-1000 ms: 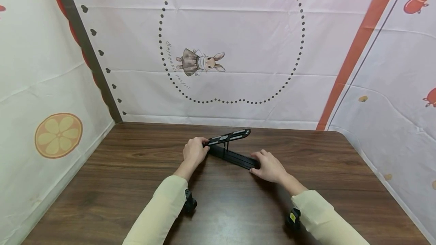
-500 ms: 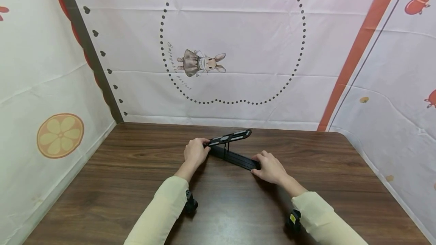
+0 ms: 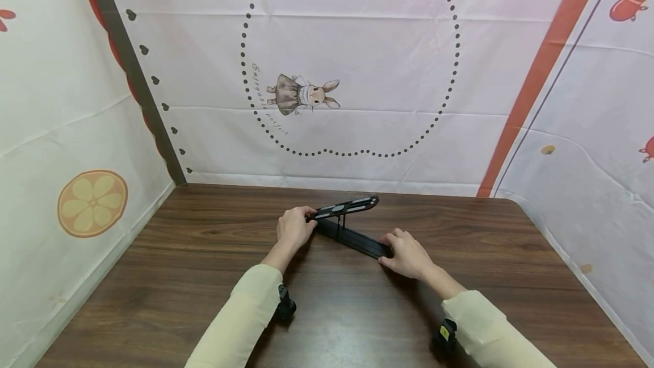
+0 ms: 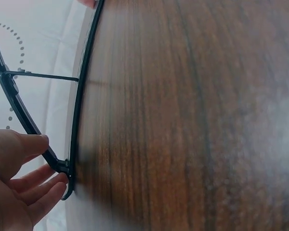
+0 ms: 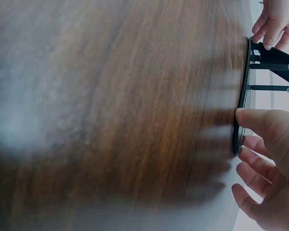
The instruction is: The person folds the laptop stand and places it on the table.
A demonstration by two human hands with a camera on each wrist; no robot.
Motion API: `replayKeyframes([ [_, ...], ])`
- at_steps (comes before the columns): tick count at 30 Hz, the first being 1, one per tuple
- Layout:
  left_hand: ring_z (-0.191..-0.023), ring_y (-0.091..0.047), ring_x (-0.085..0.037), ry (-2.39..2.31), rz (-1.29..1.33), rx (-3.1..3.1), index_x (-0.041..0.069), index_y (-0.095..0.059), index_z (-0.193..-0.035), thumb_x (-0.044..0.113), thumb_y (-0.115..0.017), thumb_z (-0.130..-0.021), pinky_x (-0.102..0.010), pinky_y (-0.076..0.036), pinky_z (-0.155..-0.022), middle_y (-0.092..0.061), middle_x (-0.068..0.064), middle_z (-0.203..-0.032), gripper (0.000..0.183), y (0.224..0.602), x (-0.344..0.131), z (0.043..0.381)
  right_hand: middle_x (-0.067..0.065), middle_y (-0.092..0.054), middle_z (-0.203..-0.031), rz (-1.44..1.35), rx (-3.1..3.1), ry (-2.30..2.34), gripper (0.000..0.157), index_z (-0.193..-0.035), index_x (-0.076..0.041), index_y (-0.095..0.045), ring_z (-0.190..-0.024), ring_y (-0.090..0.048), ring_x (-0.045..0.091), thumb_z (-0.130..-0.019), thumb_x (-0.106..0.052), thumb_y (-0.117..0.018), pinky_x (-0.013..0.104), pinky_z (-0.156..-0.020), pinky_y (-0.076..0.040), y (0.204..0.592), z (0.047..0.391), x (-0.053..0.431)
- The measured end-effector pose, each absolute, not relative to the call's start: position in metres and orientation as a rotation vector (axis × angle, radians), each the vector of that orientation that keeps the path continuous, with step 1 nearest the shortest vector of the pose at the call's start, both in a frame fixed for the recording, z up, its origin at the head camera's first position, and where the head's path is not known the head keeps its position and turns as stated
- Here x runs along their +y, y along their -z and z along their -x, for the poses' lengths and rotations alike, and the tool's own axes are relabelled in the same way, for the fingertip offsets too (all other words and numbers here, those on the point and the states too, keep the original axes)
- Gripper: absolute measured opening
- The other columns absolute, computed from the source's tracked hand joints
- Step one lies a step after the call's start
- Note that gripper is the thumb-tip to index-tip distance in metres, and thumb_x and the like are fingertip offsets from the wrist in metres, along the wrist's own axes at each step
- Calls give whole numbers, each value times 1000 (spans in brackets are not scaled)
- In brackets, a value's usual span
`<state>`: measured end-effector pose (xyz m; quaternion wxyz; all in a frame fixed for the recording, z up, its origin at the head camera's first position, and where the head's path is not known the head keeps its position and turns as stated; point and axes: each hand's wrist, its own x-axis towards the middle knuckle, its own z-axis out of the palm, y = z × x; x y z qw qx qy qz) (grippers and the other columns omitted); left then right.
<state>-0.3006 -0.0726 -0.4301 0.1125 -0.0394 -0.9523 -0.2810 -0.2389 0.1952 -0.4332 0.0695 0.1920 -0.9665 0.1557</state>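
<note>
1. Stand (image 3: 352, 238), black, sits toward the back of the table (image 3: 332, 322), between two hands; from my remote post I cannot tell whether its whole base (image 3: 368, 245) touches the wood.

2. The left hand (image 3: 294, 228) pinches the end by the hinge (image 4: 62, 166). I judge a fingertip there could get nipped, should the panel (image 3: 348, 206) fold down.

3. The right hand (image 3: 406, 253) pinches the base's free end, some fingers loose of it. I reckon a slack hold could let that end slip and knock the table.

4. Slim struts (image 5: 270, 88) prop the panel at a slant. A push from above or a sideways knock might, I believe, collapse them.

5. Uneven pulling between both grips could, in my view, twist the hinge.
</note>
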Motion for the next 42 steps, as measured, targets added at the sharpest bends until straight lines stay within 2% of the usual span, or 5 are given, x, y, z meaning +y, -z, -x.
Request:
replayKeyframes([
  [10, -71, -62, -19, 859, 142, -2771, 22, -70, -104, 21, -69, -83, -26, -42, -51, -68, -3, -100, 21, 433, -71, 302, 2, -56, -90, -642, -2889, -484, 34, -103, -7, -65, -81, -49, 17, -73, -20, -75, 33, -67, -43, 432, 227, 197],
  [15, -80, -61, -20, 874, 126, -2779, 24, -69, -105, 21, -68, -83, -31, -46, -61, -65, -1, -99, 22, 435, -69, 304, 1, -56, -90, -669, -2872, -454, 35, -102, -7, -65, -82, -50, 16, -72, -23, -75, 34, -69, -44, 433, 223, 197],
  [23, -89, -60, -22, 870, 211, -2772, 21, -69, -105, 19, -67, -84, -38, -49, -74, -63, -2, -98, 21, 434, -69, 306, 0, -56, -87, -713, -2836, -370, 35, -99, -6, -65, -78, -51, 15, -71, -24, -76, 32, -65, -45, 432, 216, 192],
  [34, -93, -60, -22, 890, 268, -2753, 22, -69, -105, 17, -65, -85, -39, -48, -79, -62, -2, -99, 21, 437, -68, 309, -2, -54, -83, -739, -2790, -288, 36, -97, -7, -64, -73, -49, 13, -71, -28, -77, 28, -60, -43, 434, 206, 185],
  [42, -92, -61, -20, 912, 303, -2743, 22, -69, -105, 16, -65, -85, -39, -49, -77, -62, -2, -100, 21, 438, -69, 310, -2, -54, -84, -761, -2768, -305, 36, -96, -9, -63, -75, -49, 12, -71, -30, -77, 27, -60, -42, 437, 201, 185],
])
